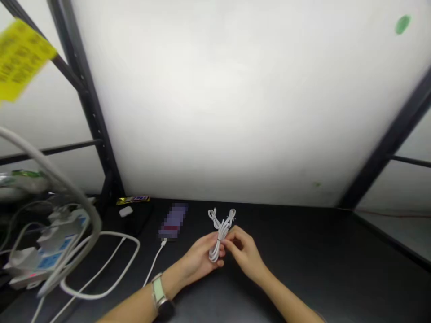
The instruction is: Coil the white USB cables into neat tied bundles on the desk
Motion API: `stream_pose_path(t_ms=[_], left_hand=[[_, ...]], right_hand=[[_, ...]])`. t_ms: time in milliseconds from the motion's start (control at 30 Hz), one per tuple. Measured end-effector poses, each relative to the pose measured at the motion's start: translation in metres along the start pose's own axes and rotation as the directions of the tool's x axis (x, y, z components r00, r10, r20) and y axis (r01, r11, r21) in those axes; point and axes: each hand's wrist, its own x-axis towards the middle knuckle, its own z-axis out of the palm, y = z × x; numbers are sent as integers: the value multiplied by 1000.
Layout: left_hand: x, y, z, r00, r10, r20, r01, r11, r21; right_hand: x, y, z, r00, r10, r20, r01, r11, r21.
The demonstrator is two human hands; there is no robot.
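Note:
A bundled white cable (222, 231) is held up above the black tabletop (303, 251). Around its middle runs a thin dark tie, and its looped ends fan out at the top. My left hand (202, 258) grips the lower part of the bundle, palm up, thumb across it. From the other side my right hand (244, 251) pinches at the bundle near the tie; its fingertips are partly hidden, so I cannot tell whether they hold the tie or the cable. On my left wrist sits a watch (159, 289) with a pale green band.
Left of my hands lies a phone (173, 220) with a white charging cord (155, 262) plugged in. Farther left are a power strip (54, 251), thick white cables (101, 294), a small white case (125, 211) and a yellow wrapper (133, 200). Black metal posts (97, 121) frame the white back wall.

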Motion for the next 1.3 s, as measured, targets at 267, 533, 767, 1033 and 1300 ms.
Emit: stream_pose_path(t_ms=[267, 533, 767, 1033, 1300], left_hand=[[-2, 1, -1, 998, -46, 42, 48, 998, -33], [-2, 14, -14, 982, -154, 105, 137, 978, 157], [-12, 24, -12, 943, -235, 236, 179, 955, 237], [-17, 21, -13, 921, -273, 277, 202, 945, 258], [-14, 18, -10, 961, -182, 206, 124, 956, 265]], right_hand=[[-6, 0, 5, 999, -38, 34, 39, 998, -51], [-8, -2, 0, 950, -284, 129, 306, 927, -219], [-13, -5, 0, 889, -394, 233, 452, 832, -321], [-17, -1, 6, 843, -457, 283, 537, 737, -410], [-17, 6, 5, 901, -333, 277, 431, 756, -493]])
